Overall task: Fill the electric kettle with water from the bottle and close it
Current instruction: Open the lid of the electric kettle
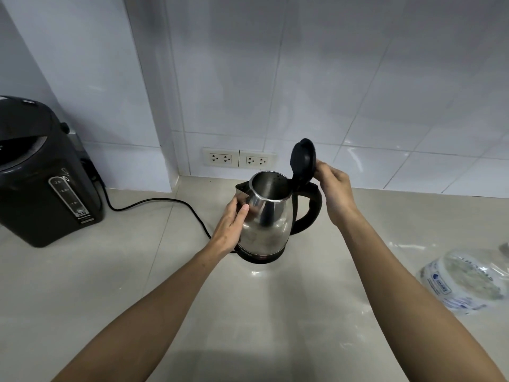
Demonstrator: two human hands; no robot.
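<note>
A steel electric kettle (268,219) with a black handle stands on its black base in the middle of the counter. Its black lid (303,162) is swung up on its hinge, and the inside looks bare metal. My left hand (232,223) lies flat against the kettle's left side below the spout. My right hand (334,188) holds the raised lid from behind with its fingertips. A clear plastic water bottle (468,279) with a blue and white label lies at the counter's right edge, partly cut off.
A black electric water boiler (44,172) stands at the left, with a black cord (154,202) running across the counter to the kettle's base. Wall sockets (239,158) sit behind the kettle on the tiled wall. The counter (248,312) is pale grey stone.
</note>
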